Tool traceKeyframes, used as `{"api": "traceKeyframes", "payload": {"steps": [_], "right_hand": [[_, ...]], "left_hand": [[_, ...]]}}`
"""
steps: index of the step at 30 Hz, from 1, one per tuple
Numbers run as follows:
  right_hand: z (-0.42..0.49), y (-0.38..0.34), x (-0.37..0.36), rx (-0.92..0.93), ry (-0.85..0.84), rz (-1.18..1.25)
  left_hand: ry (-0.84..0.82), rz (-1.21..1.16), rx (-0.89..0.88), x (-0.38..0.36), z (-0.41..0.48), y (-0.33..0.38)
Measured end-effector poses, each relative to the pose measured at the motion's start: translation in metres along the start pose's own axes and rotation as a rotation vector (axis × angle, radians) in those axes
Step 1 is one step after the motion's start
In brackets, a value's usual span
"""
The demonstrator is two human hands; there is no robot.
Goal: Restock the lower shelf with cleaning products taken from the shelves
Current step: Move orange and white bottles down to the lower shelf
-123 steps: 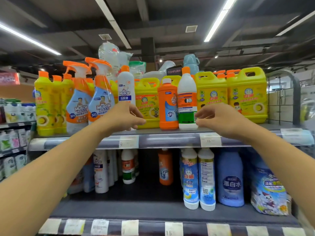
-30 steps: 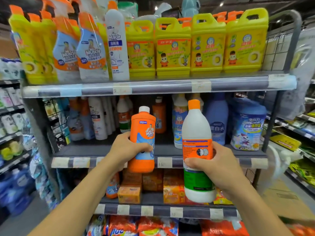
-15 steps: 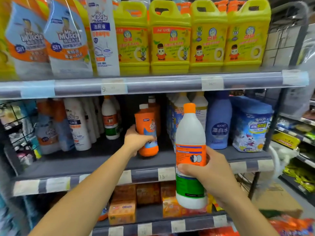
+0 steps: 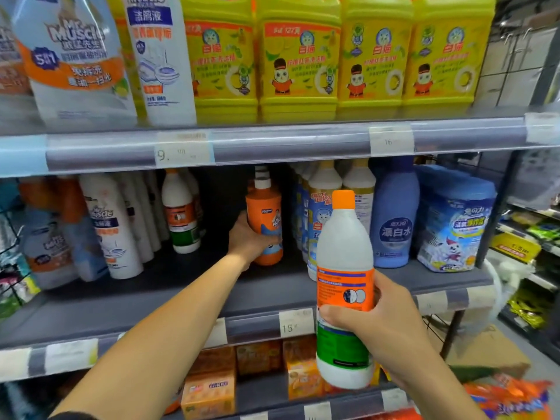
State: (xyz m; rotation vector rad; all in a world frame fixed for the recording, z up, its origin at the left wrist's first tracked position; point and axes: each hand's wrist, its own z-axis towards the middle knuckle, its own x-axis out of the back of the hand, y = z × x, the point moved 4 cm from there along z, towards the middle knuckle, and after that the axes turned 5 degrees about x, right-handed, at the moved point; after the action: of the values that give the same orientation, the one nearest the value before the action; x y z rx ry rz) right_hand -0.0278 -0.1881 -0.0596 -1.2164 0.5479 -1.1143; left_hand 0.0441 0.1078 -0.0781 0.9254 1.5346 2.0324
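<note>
The left hand (image 4: 251,239) curls round the orange bottle (image 4: 264,213), upright, deep over the shelf (image 4: 145,301). To its right and nearer the person, the right hand (image 4: 381,328) grips the white bottle (image 4: 344,253), upright before the shelf edge.

The left arm stretches far forward, its left hand (image 4: 247,237) wrapped round an orange bottle (image 4: 264,207). The right hand (image 4: 381,325), nearer the body, grips a white bottle (image 4: 344,237) upright.

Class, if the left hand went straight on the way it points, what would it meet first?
Probably the rear bottle standing right behind the orange bottle that the left hand holds; depth is unclear.
</note>
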Motion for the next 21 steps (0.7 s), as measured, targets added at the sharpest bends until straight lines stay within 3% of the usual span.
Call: {"api": "traceKeyframes", "payload": {"steps": [8, 14, 21], "right_hand": [[0.003, 0.005, 0.000, -0.016, -0.013, -0.035], [-0.001, -0.001, 0.002, -0.011, -0.064, 0.009], [-0.022, 0.000, 0.006, -0.037, -0.158, 0.038]], "left_hand": [[-0.044, 0.021, 0.024, 0.000, 0.006, -0.004], [0.008, 0.105, 0.159, 0.015, -0.012, -0.012], [0.092, 0.399, 0.145, 0.090, -0.085, -0.017]]}}
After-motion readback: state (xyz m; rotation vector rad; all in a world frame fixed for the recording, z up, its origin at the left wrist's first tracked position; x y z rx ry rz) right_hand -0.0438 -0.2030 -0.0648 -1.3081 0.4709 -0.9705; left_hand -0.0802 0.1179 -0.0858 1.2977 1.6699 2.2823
